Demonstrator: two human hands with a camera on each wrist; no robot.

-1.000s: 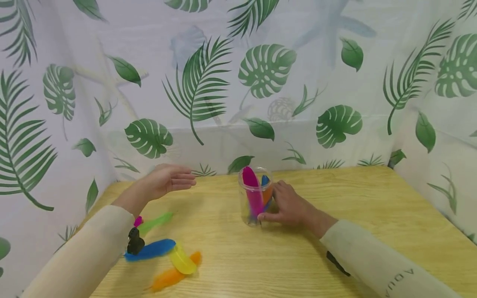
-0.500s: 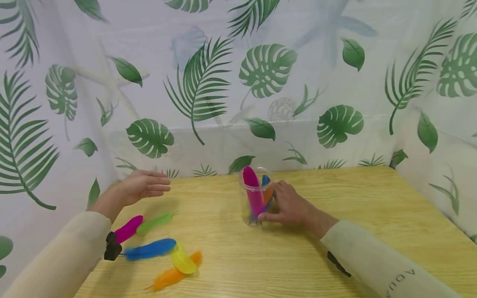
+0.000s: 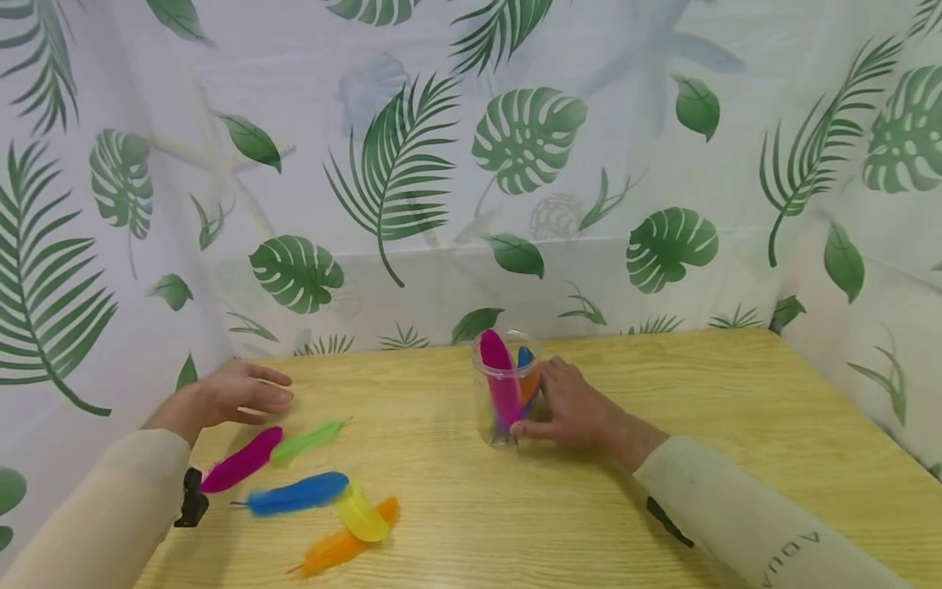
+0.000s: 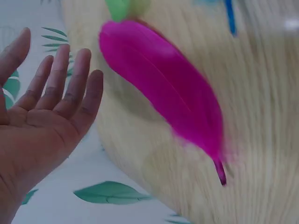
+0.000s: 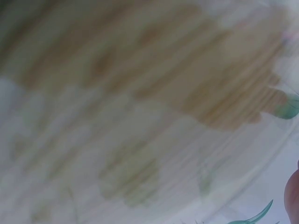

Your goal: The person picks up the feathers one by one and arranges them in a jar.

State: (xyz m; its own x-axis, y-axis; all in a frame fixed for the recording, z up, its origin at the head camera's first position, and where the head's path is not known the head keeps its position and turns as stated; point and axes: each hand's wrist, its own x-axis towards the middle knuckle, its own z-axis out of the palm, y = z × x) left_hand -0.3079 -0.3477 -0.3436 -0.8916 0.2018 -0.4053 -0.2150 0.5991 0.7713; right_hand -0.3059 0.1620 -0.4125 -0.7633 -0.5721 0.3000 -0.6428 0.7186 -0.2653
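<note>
My left hand (image 3: 234, 394) hovers over the far left of the table, fingers relaxed and holding nothing. Just below it lies a magenta feather (image 3: 244, 460), which the left wrist view shows large beside the spread fingers (image 4: 75, 88). My right hand (image 3: 577, 407) holds a clear jar (image 3: 486, 413) by its right side, thumb at the front near the base. Inside stand a magenta feather (image 3: 498, 368), an orange feather (image 3: 528, 384) and a blue one (image 3: 525, 357). The right wrist view has only a bit of finger (image 5: 293, 198) at its right edge.
Near the left magenta feather lie a green feather (image 3: 307, 442) and a blue feather (image 3: 298, 494). A yellow feather (image 3: 359, 517) lies across an orange feather (image 3: 331, 552) in front. Leaf-patterned white cloth (image 3: 441, 286) rises behind the wooden table (image 3: 662, 368).
My left hand has moved left and down toward the table, uncovering the left magenta feather. My right hand and the jar have stayed in place.
</note>
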